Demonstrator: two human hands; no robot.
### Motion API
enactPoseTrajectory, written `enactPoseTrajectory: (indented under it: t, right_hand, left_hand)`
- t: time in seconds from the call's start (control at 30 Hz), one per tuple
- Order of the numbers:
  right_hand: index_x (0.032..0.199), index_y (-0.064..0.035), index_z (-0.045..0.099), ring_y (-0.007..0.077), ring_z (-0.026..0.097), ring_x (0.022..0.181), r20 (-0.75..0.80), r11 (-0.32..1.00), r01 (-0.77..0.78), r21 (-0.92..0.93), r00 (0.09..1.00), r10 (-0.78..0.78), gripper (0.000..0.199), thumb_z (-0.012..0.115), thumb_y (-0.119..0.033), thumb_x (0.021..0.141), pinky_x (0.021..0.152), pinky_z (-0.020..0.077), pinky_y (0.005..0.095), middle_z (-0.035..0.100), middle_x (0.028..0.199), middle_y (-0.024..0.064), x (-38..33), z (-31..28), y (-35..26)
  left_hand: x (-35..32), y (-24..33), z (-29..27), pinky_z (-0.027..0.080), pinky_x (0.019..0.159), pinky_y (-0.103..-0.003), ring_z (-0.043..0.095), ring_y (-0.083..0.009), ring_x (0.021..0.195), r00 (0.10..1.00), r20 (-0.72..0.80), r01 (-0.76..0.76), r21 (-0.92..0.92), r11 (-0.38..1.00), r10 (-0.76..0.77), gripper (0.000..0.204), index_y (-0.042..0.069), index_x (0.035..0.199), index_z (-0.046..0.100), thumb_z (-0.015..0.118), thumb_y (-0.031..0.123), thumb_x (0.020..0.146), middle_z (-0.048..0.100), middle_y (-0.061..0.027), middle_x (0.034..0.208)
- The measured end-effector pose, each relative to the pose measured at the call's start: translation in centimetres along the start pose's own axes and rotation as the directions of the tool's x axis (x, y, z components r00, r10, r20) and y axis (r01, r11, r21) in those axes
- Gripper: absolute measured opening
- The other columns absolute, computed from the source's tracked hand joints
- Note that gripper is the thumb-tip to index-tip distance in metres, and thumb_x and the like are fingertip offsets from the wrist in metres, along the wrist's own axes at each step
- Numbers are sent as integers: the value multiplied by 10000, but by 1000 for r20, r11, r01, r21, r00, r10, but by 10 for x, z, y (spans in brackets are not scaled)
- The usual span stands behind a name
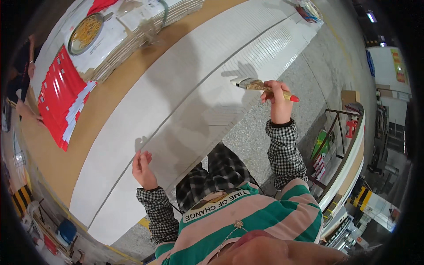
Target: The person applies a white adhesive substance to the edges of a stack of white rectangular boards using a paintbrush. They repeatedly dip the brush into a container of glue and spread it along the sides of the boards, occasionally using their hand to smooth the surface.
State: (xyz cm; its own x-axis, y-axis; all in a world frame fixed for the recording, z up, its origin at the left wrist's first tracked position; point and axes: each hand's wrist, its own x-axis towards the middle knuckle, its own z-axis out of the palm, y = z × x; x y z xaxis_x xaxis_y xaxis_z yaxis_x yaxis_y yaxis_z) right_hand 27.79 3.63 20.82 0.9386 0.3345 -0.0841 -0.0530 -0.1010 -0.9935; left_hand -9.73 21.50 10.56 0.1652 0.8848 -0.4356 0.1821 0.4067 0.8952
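My right hand [279, 100] grips a paint brush [254, 85] by its wooden, red-tipped handle. The whitish bristles point left, just over the long white sheets [260, 51], whose fanned edges make many fine lines. Lower to the left, my left hand [144, 171] hovers at the near part of the white sheets, fingers loosely bent and apart, with nothing visible in it. A dark line runs lengthwise between the fanned sheets and a wider white strip [119, 128] beyond. Shadows of both hands fall on the white surface.
Across the brown table [106, 101] lie fanned red printed pieces [62, 95], with another person's hand [33, 112] beside them. A round metal dish [86, 33] of yellow strands rests on stacked cardboard [132, 48]. A plastic-wrapped container [309, 11] sits at the far end. A metal-framed table [349, 163] stands right.
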Motion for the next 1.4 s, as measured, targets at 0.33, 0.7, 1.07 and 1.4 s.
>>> enactPoseTrajectory:
  t: [0.33,0.7,1.07,1.4]
  right_hand:
    - [883,49,624,140,612,658,-59,971,206,-124,975,-215,204,667,-149,860,591,493,272,636,755,78,52,0,53]
    - [835,-4,577,166,594,702,112,963,183,-199,980,-163,31,562,19,846,678,504,310,624,786,49,-25,44,34]
    - [806,-13,588,187,599,797,372,994,84,72,922,-105,43,626,5,798,724,482,310,625,854,100,-45,51,50]
    - [819,-12,609,184,610,730,280,928,340,-154,915,-289,39,610,-45,799,671,493,308,619,788,88,62,-10,57]
  left_hand:
    - [8,14,21,521,882,-363,639,-250,955,998,50,-41,47,998,38,362,-101,1246,500,497,144,979,631,-213,1073]
    - [15,11,7,521,888,-359,639,-250,959,999,35,-35,73,997,33,367,-96,1255,494,493,148,982,629,-211,1080]
    - [32,15,40,520,890,-358,636,-245,969,994,105,-45,101,994,34,357,-98,1249,496,496,137,980,632,-194,1076]
    - [32,24,71,525,867,-359,648,-255,942,978,-150,-110,210,972,143,328,-76,1225,516,468,144,987,646,-188,1034]
